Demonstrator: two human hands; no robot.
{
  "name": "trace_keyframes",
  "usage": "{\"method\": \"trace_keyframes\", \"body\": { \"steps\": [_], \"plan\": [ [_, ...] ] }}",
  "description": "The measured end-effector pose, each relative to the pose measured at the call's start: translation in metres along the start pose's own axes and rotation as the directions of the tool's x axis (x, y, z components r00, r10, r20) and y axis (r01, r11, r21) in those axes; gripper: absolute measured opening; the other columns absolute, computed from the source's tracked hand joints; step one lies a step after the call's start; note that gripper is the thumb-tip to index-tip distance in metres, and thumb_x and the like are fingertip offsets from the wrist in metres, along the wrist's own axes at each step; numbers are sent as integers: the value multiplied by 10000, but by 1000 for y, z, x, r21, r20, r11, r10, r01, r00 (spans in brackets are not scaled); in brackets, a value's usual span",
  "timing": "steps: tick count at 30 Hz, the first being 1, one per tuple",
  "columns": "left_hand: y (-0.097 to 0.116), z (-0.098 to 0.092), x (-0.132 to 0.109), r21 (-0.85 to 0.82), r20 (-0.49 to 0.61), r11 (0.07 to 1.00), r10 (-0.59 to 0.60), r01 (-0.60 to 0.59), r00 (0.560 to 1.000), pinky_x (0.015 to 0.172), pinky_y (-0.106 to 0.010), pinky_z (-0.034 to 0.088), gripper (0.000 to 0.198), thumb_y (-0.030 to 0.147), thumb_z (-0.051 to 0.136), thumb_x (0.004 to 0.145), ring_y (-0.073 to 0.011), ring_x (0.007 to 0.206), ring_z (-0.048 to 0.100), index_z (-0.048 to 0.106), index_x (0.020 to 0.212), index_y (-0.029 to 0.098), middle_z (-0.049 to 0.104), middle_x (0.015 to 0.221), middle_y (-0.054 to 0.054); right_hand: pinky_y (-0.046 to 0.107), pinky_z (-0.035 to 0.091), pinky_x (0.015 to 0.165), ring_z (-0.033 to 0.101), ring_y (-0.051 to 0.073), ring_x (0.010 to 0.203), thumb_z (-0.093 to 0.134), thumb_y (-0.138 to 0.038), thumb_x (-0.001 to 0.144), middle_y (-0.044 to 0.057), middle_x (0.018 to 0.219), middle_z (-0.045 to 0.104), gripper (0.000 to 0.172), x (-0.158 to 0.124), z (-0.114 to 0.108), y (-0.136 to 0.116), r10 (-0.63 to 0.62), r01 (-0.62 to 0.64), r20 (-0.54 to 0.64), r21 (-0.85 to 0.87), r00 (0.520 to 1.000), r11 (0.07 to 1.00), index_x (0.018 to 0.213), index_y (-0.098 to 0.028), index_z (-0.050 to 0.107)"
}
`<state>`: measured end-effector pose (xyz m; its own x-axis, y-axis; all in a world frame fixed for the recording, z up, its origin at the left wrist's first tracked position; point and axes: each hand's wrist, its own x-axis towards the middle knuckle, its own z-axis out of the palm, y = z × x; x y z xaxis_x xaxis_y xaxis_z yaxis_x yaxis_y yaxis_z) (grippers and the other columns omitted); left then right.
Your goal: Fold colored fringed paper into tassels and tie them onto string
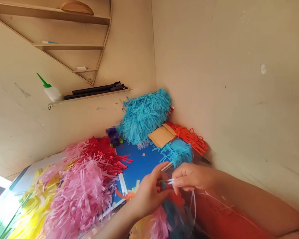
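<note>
My left hand (147, 194) and my right hand (190, 177) meet low in the middle, both with fingers curled in a pinch on a small red and blue bundle of fringed paper (162, 185). A thin white string (194, 202) hangs from my right fingers and trails down and to the right. Under my hands lie more red, blue and pink paper fringes (171, 215). What exactly sits between the fingertips is partly hidden.
Piles of cut paper fringe cover a blue table (137, 166): pink (82, 196), yellow (35, 205), red (102, 152), turquoise (144, 114), orange (191, 137). A tan card (161, 135) lies among them. A glue bottle (49, 90) and black tools (97, 89) rest on a wall shelf.
</note>
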<state>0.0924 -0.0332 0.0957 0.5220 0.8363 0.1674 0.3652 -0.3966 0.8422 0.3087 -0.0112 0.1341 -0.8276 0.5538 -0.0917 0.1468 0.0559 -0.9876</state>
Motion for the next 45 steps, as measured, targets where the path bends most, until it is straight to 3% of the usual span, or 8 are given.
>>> {"method": "trace_keyframes", "body": {
  "steps": [4,12,15,17,20,32,39,45],
  "plan": [
    [5,-15,-7,-55,25,995,-87,88,996,769,-282,460,624,360,837,694,-187,856,608,604,1261,246,694,981,-18,218,252,475,355,73,472,588,-506,898,-60,518,432,433,12,-2,14,-15,13,-41,-52,999,999,769,-101,674],
    [-5,-18,-6,-99,33,987,-123,126,992,611,-263,399,359,495,598,889,-148,659,528,714,1001,174,668,800,-25,221,251,483,336,81,480,565,-420,869,-61,524,400,341,26,3,14,-42,40,-47,-40,998,998,743,-122,672],
    [-9,-12,-13,190,-248,980,103,-56,963,744,-319,447,266,393,630,896,-196,810,600,683,1090,219,697,928,-52,219,230,475,314,77,469,582,-421,857,-71,507,379,331,26,4,11,-20,23,-84,31,996,999,734,-122,653],
    [-8,-7,-18,488,-383,850,414,-200,825,833,-358,419,185,262,669,877,-210,900,601,669,1062,251,697,979,-47,222,207,467,300,71,461,596,-431,850,-75,498,382,336,27,3,12,-20,28,-122,67,992,997,743,-117,655],
    [-8,1,-21,751,-286,601,668,-273,687,827,-365,379,164,114,661,857,-196,865,581,679,928,260,696,911,-19,230,178,464,280,65,461,629,-457,819,-77,490,384,357,31,2,16,-34,53,-158,121,987,991,728,-113,658],
    [-27,0,-6,914,-170,363,750,-183,639,896,-376,394,147,100,668,872,-199,871,625,693,939,228,727,865,-24,240,121,435,234,62,429,636,-465,837,-82,478,356,358,37,-2,20,-20,48,-162,168,987,985,738,-123,666],
    [-33,-20,-4,681,-240,660,610,-317,755,848,-330,447,206,166,531,949,-174,865,664,711,934,266,758,883,-8,220,134,452,247,66,447,654,-463,827,-78,461,362,355,45,-11,34,-16,64,-227,206,974,976,734,-121,668],
    [-37,-15,-6,309,-473,950,186,-36,861,662,-300,502,152,287,548,925,-186,730,662,664,880,200,720,825,-51,228,110,441,213,59,422,654,-464,807,-88,453,353,354,49,-13,43,19,37,-229,237,973,971,736,-118,672]
  ]
}}
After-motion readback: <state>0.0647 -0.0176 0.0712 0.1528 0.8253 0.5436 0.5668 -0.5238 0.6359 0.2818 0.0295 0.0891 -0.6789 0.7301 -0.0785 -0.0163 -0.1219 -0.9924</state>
